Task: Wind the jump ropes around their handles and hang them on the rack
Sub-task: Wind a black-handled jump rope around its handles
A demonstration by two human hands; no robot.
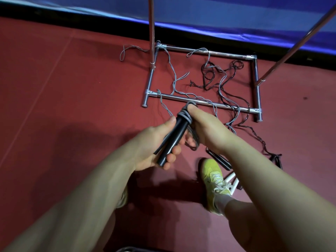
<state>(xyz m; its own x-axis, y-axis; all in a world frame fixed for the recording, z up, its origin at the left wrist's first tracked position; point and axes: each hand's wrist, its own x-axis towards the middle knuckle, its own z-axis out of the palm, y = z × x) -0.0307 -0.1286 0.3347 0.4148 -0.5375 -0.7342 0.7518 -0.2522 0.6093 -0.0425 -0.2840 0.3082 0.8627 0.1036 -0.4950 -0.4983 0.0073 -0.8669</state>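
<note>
The left hand (154,142) is gripping a pair of black handles (174,137), fingers curled under them and the thumb lying along the top, holding them tilted up and away over the red floor (54,88). A grey jump rope (174,82) is sitting in several turns around the upper end of those handles, and the right hand (205,128) is pinching a loop of that same cord just beside the handle tops, with more loops hanging under its palm. From there the grey cord is trailing away across the near bar of the rack base (201,102), a chrome tube rectangle lying on the floor near the far edge, by a black strip and a blue mat (236,20). Two upright poles are rising from the base's left and right sides. Inside the rectangle a black jump rope (218,77) is lying tangled with the grey one, and it is running out over the near right corner toward more black handles (276,160) on the floor at the right. Near the lower middle a yellow shoe (214,182) is standing on the floor, with another pair of black handles (219,160) and two white handles (232,180) just beside it. No writing or brand mark is legible on any of these things.
</note>
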